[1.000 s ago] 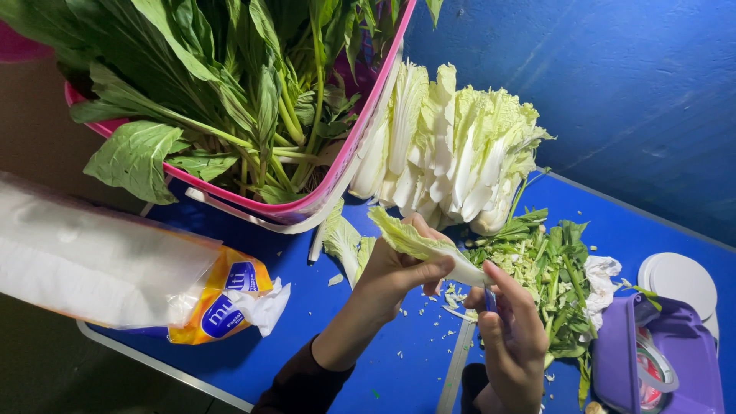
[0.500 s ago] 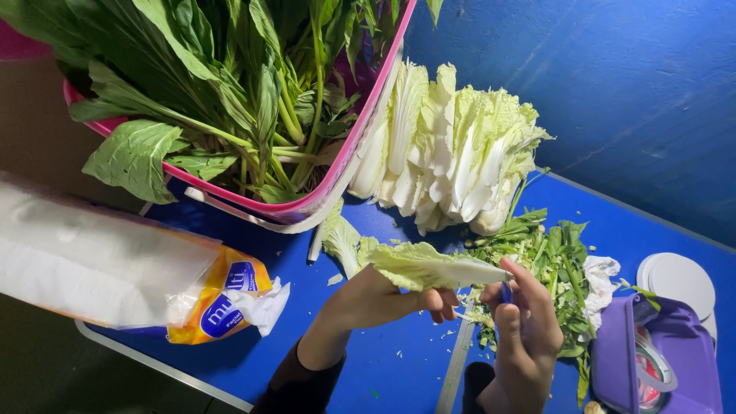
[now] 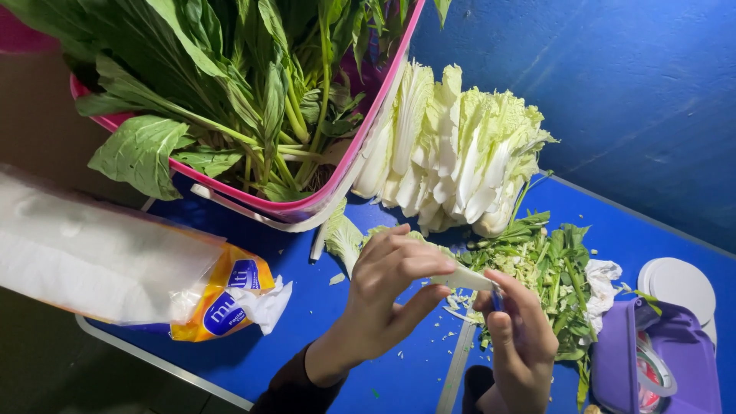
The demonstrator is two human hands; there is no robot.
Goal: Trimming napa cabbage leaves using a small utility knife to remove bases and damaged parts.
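From the head view, the left hand (image 3: 383, 295) is pinching a pale cabbage leaf (image 3: 460, 276) above the blue bench (image 3: 322, 330), its grip closing around the white rib, while the right hand (image 3: 521, 337) is gripping a small blade (image 3: 497, 297) at the leaf's right end. Trimming well probably means keeping the rib taut and fingertips clear. The leaf is looking crisp, white-stemmed, with a ruffled green edge, near chopped greens (image 3: 544, 268).
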